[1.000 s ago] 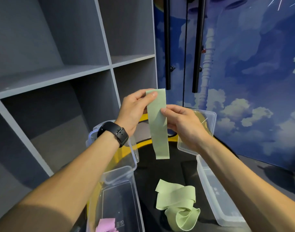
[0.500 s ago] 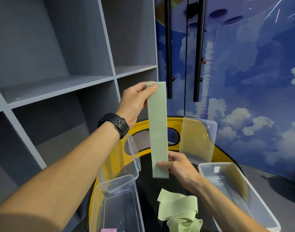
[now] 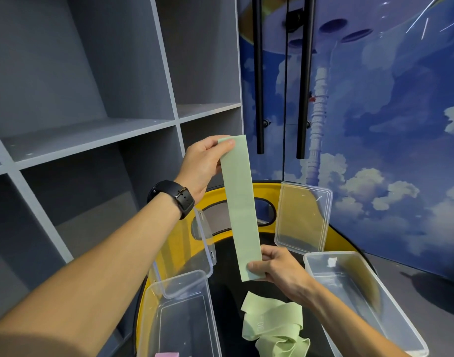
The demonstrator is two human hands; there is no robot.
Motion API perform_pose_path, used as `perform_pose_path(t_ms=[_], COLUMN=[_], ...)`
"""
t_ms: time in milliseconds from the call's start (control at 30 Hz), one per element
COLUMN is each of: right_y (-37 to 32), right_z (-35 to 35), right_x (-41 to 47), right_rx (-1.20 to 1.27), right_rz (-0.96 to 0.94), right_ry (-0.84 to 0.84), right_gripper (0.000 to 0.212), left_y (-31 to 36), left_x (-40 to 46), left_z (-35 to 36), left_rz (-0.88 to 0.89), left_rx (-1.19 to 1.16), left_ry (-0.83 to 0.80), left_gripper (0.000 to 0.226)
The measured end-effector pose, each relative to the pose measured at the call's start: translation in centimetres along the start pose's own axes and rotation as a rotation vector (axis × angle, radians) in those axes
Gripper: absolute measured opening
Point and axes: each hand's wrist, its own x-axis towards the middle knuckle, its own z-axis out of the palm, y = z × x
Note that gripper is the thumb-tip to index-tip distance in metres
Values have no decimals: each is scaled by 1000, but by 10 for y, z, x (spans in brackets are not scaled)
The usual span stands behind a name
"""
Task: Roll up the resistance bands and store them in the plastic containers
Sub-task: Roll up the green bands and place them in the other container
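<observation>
Green resistance band (image 3: 240,202) now pulled out full length, held upright over the desk (image 3: 225,287). Left hand (image 3: 204,163) pinches the top end as before; right hand (image 3: 280,266) has slid from mid-band down to pinch the bottom end. Loose bands (image 3: 272,328) and near-left container (image 3: 179,318) cut off by frame bottom; pink item (image 3: 166,354) barely visible.

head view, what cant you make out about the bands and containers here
- Left container: contents cut by the bottom edge; only a pink corner shows.
- Loose green bands: heaped and overlapping, count unclear.
- Held green band: its back is turned away; the right hand fingers cover its lower corner.
</observation>
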Motion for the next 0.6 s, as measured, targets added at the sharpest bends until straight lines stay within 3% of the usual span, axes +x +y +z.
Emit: perform_pose_path(t_ms=[367,600], right_y=[-18,-85], right_z=[-5,-6], right_x=[-1,-6], right_rx=[-172,-10], right_rz=[-33,-315], right_ry=[1,107], right_gripper=[34,43], left_y=[-2,-9], left_x=[-4,-16], left_z=[3,7], left_rz=[-21,-43], left_rx=[7,7], left_ry=[-9,-59], left_gripper=[16,10])
